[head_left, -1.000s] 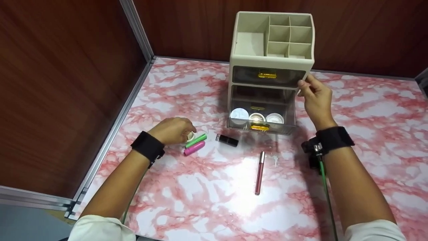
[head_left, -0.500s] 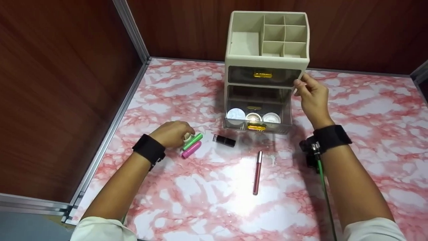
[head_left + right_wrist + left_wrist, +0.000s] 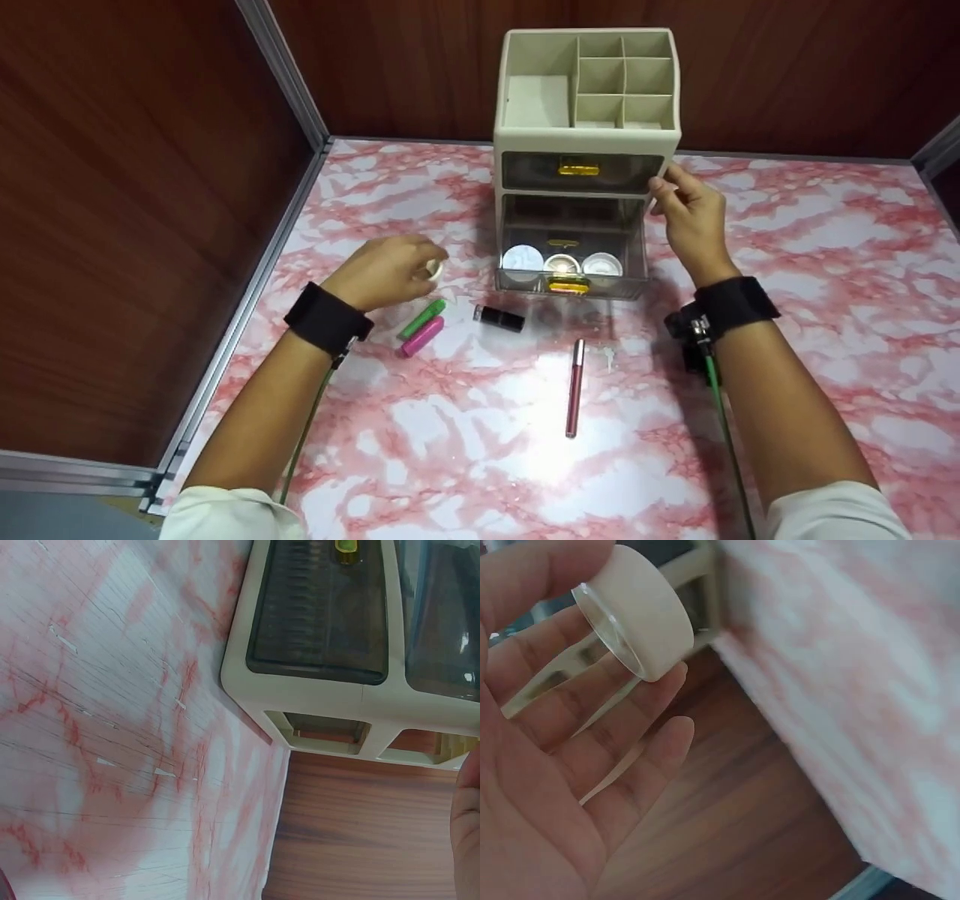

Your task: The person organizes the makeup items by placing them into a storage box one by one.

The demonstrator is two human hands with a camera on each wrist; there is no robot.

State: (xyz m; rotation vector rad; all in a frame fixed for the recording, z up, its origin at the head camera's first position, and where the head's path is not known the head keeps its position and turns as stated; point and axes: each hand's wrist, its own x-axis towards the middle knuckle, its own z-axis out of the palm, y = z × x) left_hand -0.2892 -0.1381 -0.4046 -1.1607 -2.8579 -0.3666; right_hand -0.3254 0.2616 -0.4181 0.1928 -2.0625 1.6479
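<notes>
My left hand [image 3: 384, 271] pinches a small round cream jar [image 3: 641, 615] between thumb and fingers, above the table left of the organizer. In the left wrist view the jar is tilted on its side, and its other fingers are spread. My right hand [image 3: 694, 221] grips the right side edge of the cream makeup organizer [image 3: 589, 140], thumb at the front; its other fingers are partly hidden. A clear lower drawer [image 3: 611, 288] is pulled out, holding a white round container [image 3: 523, 261], a jar with a gold centre [image 3: 562, 265] and another white jar [image 3: 602, 264].
On the marbled table [image 3: 450, 450] lie a green tube [image 3: 421, 320], a pink tube [image 3: 422, 337], a black lipstick [image 3: 500, 318] and a dark red lip gloss [image 3: 574, 390]. Brown panels [image 3: 420, 67] stand behind and at the left.
My left hand has lifted the cream jar off the table beside the green tube and moved it away toward the back. My right hand keeps its grip on the organizer.
</notes>
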